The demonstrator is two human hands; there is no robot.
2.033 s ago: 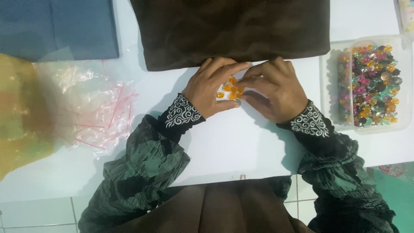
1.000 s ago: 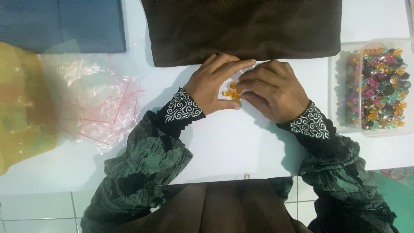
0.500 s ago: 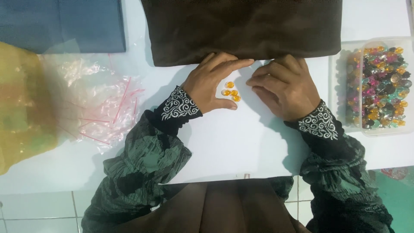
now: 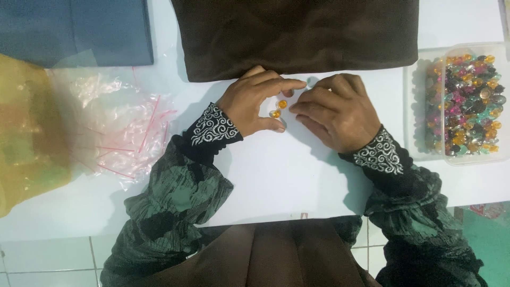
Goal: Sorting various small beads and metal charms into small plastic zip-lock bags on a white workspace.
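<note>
Orange beads [image 4: 279, 108], two small glossy ones, lie on the white table [image 4: 276, 175] between a person's hands, just in front of a folded dark brown cloth [image 4: 297, 32]. The left hand [image 4: 254, 104] curves around them, forefinger and thumb spread apart like a cup, touching the table beside the beads but gripping neither. The right hand [image 4: 336, 111] lies palm down with its fingers drawn together, fingertips just beside the beads. The work appears to be at the sorting or lining-up stage; a fine pinch on one bead seems to be what the next move calls for. A clear tray of mixed coloured beads [image 4: 463, 103] sits off to the right, small clear zip bags [image 4: 114, 127] to the left.
</note>
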